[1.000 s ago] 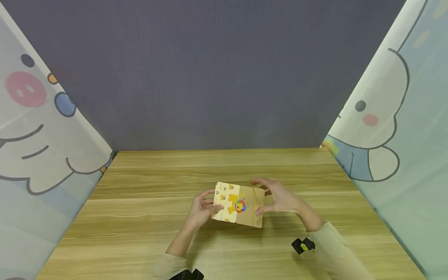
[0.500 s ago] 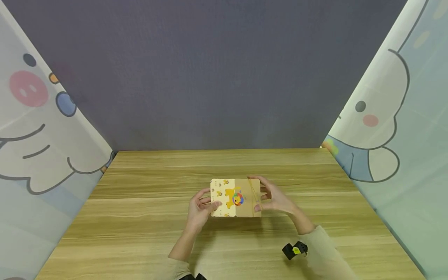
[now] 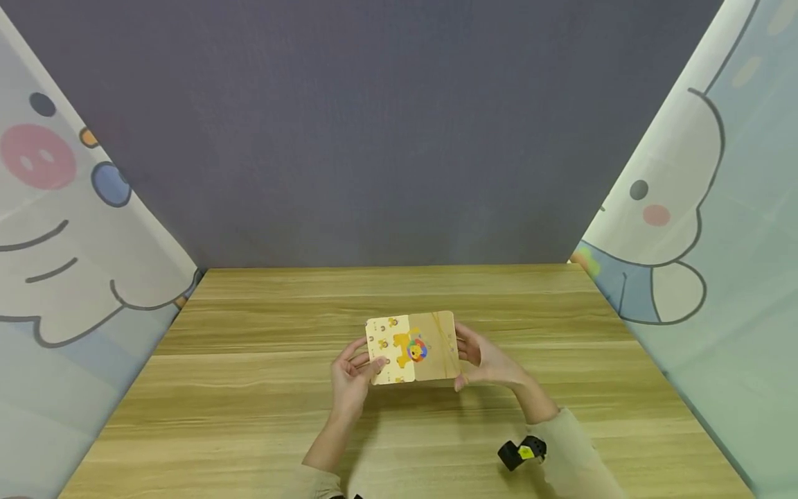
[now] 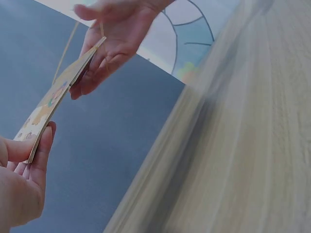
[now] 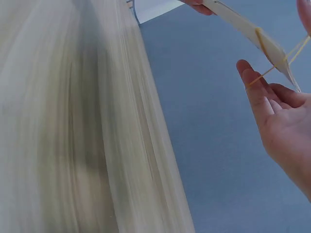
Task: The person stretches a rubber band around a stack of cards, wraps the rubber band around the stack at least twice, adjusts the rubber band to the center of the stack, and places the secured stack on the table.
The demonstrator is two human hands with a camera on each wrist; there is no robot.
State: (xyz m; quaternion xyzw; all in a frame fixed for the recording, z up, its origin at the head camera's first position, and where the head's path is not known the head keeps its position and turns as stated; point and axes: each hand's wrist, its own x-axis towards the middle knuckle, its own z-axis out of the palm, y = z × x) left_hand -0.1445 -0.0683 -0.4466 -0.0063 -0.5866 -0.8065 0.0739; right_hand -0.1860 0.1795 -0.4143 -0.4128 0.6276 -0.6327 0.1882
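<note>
Between both hands a small notebook (image 3: 435,364) is held up over the table, its cream and tan cover printed with a yellow lion. My left hand (image 3: 350,384) pinches its left end, thumb on the cover and fingers underneath. A thin yellow rubber band (image 5: 263,44) loops round the right end. My right hand (image 3: 495,364) is spread at that end; in the right wrist view the band stretches from the notebook to its fingertips (image 5: 247,73) and thumb. In the head view its fingers are partly hidden behind the notebook.
The wood-grain table (image 3: 262,402) lies under the hands and meets a dark grey wall panel (image 3: 386,138) at the back. Printed cartoon curtains stand left (image 3: 56,263) and right (image 3: 736,291). A black wrist camera (image 3: 522,452) sits by the right sleeve.
The notebook has turned counterclockwise, its right end rising, and shifted slightly left with both hands. My right fingers have gone from its top edge to behind its right end.
</note>
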